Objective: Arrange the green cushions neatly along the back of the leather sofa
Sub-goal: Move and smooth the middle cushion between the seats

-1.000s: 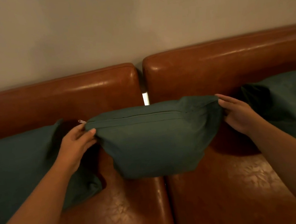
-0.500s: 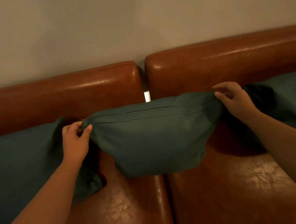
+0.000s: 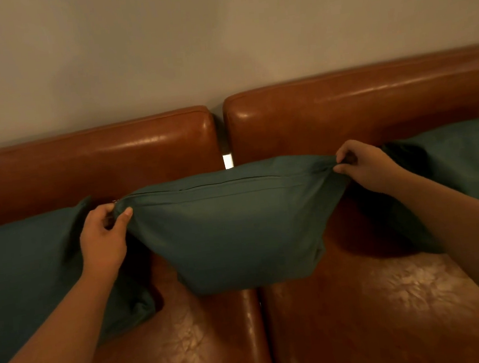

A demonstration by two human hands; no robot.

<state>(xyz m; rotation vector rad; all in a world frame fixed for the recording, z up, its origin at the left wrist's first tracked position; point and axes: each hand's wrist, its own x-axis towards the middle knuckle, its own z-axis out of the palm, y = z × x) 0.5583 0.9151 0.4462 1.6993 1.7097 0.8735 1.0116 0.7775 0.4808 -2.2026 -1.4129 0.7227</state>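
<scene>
I see the left hand (image 3: 102,240) and right hand (image 3: 364,168) pinching the middle cushion's (image 3: 237,229) top corners — sofa (image 3: 364,316) seat bare either side below.

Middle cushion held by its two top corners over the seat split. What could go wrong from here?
1. The middle cushion hangs from corner pinches by the left hand and right hand; either grip may slip.
2. It straddles the gap between the seats, so it may slump or tilt once released.
3. It could crowd the left cushion.
</scene>
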